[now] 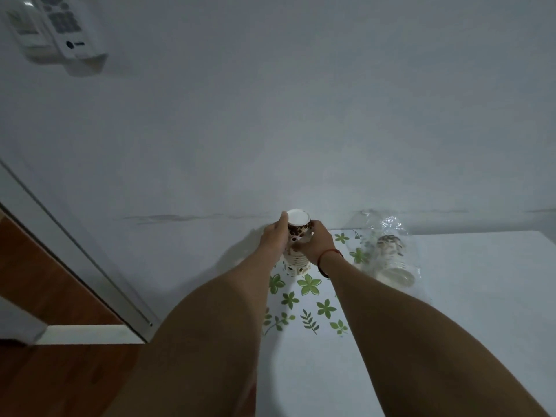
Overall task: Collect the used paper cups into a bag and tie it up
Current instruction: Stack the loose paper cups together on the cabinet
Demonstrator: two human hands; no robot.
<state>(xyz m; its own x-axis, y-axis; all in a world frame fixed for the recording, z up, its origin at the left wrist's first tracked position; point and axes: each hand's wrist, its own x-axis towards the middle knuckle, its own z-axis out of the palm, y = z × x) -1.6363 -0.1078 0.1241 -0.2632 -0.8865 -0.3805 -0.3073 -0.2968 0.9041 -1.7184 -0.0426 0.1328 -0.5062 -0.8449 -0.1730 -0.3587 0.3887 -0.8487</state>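
A stack of upside-down paper cups [296,263] with a brown spotted print stands at the table's far left corner, near the wall. The top cup [298,225] shows its white base. My left hand [275,236] grips the stack from the left and my right hand [319,242] from the right, both around the upper cups. To the right, a clear plastic bag [385,251] lies on the table with more paper cups [391,260] inside it on their side.
The white table [451,326] has a green leaf pattern near the cups. A white wall rises right behind it. At the upper left a remote control [64,25] sits in a wall holder. Brown wooden floor and a white door frame [75,251] lie left.
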